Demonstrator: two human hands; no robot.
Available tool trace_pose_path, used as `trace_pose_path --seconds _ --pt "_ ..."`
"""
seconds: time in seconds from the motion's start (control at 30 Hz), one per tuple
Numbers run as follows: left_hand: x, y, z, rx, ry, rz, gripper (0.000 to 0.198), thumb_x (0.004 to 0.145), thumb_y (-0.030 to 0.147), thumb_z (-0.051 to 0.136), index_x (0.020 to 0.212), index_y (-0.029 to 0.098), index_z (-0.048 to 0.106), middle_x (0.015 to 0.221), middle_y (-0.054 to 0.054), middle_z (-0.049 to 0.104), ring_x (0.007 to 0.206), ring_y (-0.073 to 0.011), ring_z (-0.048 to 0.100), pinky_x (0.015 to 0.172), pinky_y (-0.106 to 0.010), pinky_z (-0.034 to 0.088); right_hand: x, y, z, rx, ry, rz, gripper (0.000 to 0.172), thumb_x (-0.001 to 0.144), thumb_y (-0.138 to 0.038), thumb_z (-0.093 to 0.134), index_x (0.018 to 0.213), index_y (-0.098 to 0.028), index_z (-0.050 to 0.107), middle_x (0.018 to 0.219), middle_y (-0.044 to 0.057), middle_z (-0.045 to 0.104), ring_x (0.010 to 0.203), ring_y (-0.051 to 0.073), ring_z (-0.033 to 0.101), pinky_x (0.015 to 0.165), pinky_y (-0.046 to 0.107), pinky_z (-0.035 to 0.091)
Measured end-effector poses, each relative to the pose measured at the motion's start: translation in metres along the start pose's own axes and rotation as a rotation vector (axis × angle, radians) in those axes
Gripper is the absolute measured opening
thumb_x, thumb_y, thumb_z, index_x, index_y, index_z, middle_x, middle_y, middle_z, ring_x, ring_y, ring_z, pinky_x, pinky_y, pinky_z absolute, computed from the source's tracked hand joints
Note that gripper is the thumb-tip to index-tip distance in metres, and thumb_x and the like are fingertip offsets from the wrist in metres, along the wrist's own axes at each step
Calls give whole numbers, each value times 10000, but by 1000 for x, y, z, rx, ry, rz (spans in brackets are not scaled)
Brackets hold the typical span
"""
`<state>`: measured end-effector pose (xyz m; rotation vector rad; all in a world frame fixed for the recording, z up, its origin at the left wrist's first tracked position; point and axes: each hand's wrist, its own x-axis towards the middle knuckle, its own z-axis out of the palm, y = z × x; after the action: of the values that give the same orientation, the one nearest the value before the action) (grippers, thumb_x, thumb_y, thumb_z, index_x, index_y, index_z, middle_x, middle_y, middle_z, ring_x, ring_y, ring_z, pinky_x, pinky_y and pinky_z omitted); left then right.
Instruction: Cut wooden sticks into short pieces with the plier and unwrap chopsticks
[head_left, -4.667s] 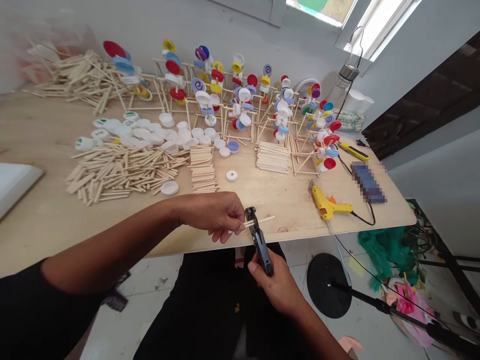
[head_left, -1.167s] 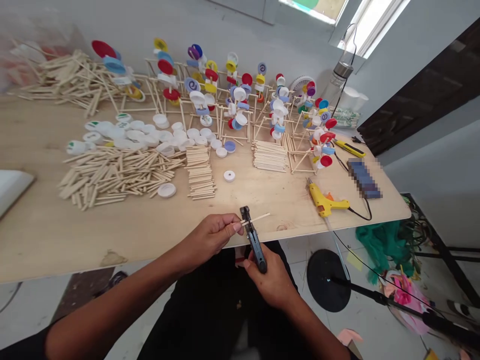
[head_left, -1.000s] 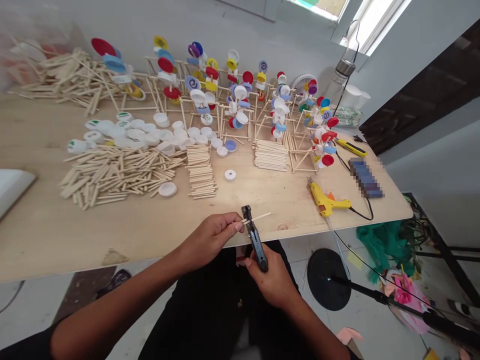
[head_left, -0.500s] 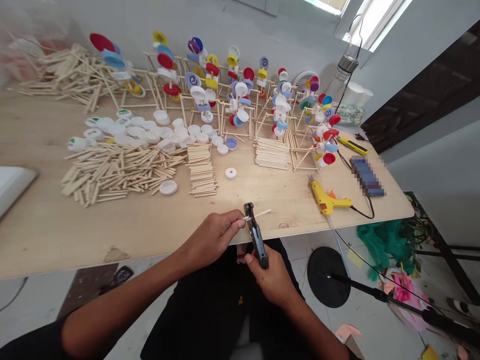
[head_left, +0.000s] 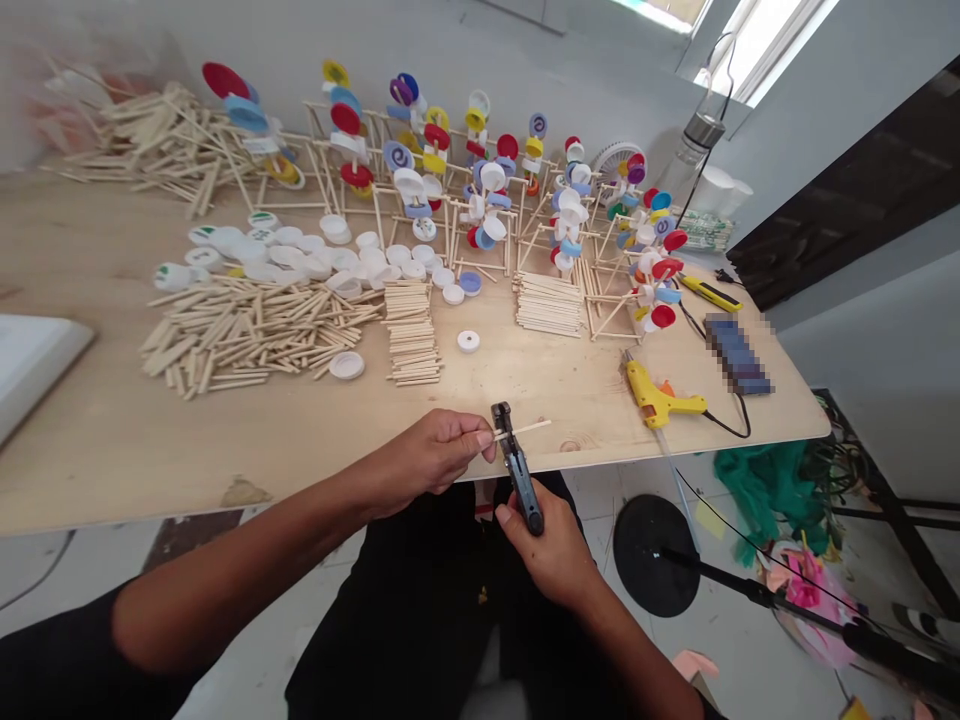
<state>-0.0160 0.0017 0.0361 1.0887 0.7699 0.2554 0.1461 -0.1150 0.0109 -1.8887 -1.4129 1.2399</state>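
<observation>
Near the table's front edge, my left hand (head_left: 448, 447) pinches a thin pale wooden stick (head_left: 534, 428) between thumb and fingers. The stick lies across the head of a dark pliers-like tool (head_left: 517, 468), and its free end sticks out to the right. My right hand (head_left: 551, 545) is closed around the handles of this tool, below the table edge. Whether its jaws bite into the stick is too small to tell. Beyond my hands lie a white bottle cap (head_left: 468, 342) with a hole and a neat stack of short sticks (head_left: 412, 335).
Stick frames bearing colourful bottle-cap wheels (head_left: 491, 205) line the back. White caps (head_left: 289, 255) and a loose stick pile (head_left: 247, 335) lie left. Another stack (head_left: 549, 303), a yellow glue gun (head_left: 656, 400), a yellow cutter knife (head_left: 709, 293) and a blurred phone (head_left: 736, 352) are to the right.
The view has shifted slightly, so the table things appear a little further right. Both hands keep their grip, and the stick still crosses the tool's head.
</observation>
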Motion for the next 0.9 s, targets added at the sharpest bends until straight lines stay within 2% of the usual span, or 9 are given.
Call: trace_pose_path --seconds 0.1,0.2,0.27,0.33,0.43,0.53,0.63,0.77,0.9 --pt "0 3 1 207 73 115 309 846 462 488 735 182 558 444 107 257 400 -80 217 392 -205 207 -1 -1 2 -3 25 2 198 851 -327 544 709 -196 503 591 -25 523 559 127 456 543 240 324" --pt "0 0 1 441 124 272 316 888 400 426 724 177 576 560 40 503 512 -108 452 512 -222 379 -1 -1 5 -5 57 14 247 858 -354 533 674 -201 473 562 -30 491 546 125 430 536 246 304" --pt "0 -5 2 633 174 356 329 926 365 381 751 175 586 670 8 605 607 -129 548 599 -239 429 -1 0 7 4 70 20 260 854 -366 536 664 -202 467 559 -31 487 543 124 426 536 248 302" --pt "0 -12 3 907 292 461 321 958 307 344 830 167 603 690 -8 633 608 -144 578 584 -248 418 1 1 8 36 71 35 266 846 -373 544 660 -203 460 550 -37 478 531 119 421 526 245 302" --pt "-1 -21 5 1390 507 725 294 958 157 322 944 129 614 648 -27 625 557 -165 568 513 -266 362 2 3 9 123 32 77 276 844 -392 545 664 -211 441 497 -60 434 476 108 399 491 237 295" --pt "0 -26 4 1645 568 894 305 929 60 309 957 115 609 608 -22 604 516 -163 541 489 -275 347 1 4 9 204 -26 89 293 850 -416 540 669 -214 432 456 -77 407 433 97 378 471 233 295" --pt "1 -27 1 1550 512 843 284 931 95 314 869 151 586 596 -5 603 494 -142 532 479 -255 348 1 5 10 238 -54 95 286 850 -432 543 695 -207 458 471 -74 424 445 100 394 481 234 314" --pt "1 -22 -1 1198 384 639 317 970 264 301 826 174 569 616 -7 626 515 -137 552 508 -240 377 0 5 8 218 -51 89 251 846 -416 556 740 -197 494 513 -65 450 488 110 431 515 239 339" --pt "0 -9 1 851 283 449 339 947 350 343 802 173 594 629 -1 613 539 -126 533 562 -242 398 1 4 5 174 -45 67 224 845 -390 566 757 -194 503 567 -54 470 521 113 458 536 239 357"
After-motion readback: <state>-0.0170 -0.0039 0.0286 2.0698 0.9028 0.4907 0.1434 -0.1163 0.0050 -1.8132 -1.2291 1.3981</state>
